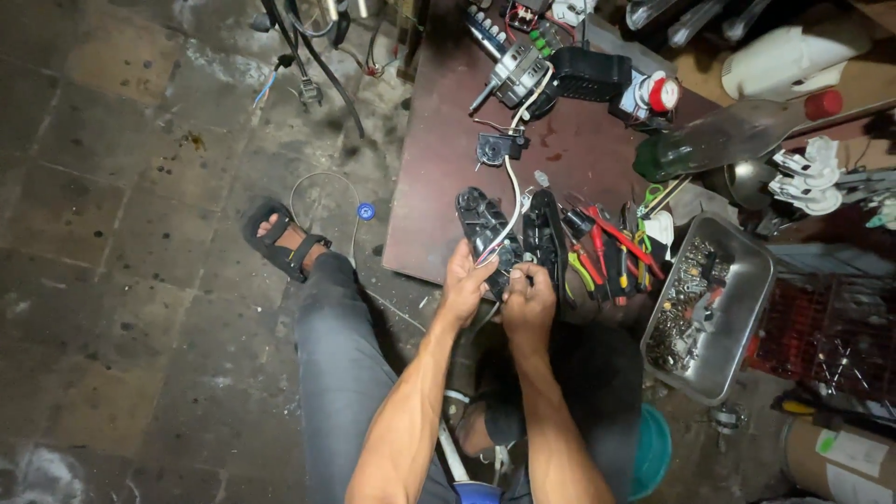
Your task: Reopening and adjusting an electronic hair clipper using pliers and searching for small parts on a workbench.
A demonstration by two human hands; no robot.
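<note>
Fingers of the left hand and right hand close together around the near end of a black plastic housing, which lies at the near edge of the brown tabletop with a white cable running out of it. Just beside it lie a second black shell and red-handled pliers (a metal tray of screws sits further right). A slip could tug the thin wires loose.

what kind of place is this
Probably a small electrical repair workshop, set up on the floor. A low brown board carries motor parts and wiring, red-handled pliers lie beside a metal tray of screws, and both hands work on a black plastic housing.
</note>
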